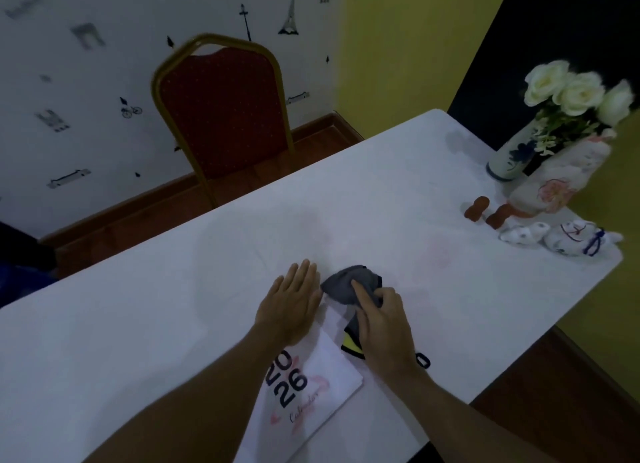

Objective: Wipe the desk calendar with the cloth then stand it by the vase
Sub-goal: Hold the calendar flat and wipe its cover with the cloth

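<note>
A white desk calendar (322, 390) marked "2026 Calendar" lies flat on the white table (138, 341), near its front edge. My left hand (291, 306) rests flat on the calendar's far end, fingers together. My right hand (381, 327) grips a dark grey cloth (346, 284) with a yellow patch, pressed at the calendar's far right corner. A white vase with blue painting (510, 159) holding white roses stands at the table's far right corner.
A second pale vase with a pink flower (557, 182) leans beside the first. Two small brown figurines (477, 208) and white ceramic pieces (554, 239) sit near the right edge. A red chair with a gold frame (221, 116) stands behind the table.
</note>
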The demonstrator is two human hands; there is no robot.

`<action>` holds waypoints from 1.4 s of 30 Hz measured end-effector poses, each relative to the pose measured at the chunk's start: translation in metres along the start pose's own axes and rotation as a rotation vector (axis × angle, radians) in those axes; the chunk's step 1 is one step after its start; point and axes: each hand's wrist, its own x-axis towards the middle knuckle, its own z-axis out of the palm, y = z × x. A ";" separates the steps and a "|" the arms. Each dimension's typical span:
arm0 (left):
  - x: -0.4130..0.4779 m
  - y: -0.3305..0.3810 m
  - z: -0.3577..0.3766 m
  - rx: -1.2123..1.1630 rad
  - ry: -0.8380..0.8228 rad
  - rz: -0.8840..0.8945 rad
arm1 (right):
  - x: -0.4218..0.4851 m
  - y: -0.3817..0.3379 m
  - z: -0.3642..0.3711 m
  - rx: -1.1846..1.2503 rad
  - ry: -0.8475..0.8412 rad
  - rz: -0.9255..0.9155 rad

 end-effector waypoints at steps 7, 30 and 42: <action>-0.071 -0.034 0.006 -0.009 0.078 -0.046 | -0.029 -0.060 0.002 0.019 0.000 -0.051; -0.199 -0.096 0.103 -0.128 0.196 -0.153 | -0.088 -0.098 0.063 -0.289 0.005 0.130; -0.193 -0.100 0.097 -0.109 0.147 -0.173 | -0.083 -0.075 0.071 -0.217 0.031 -0.052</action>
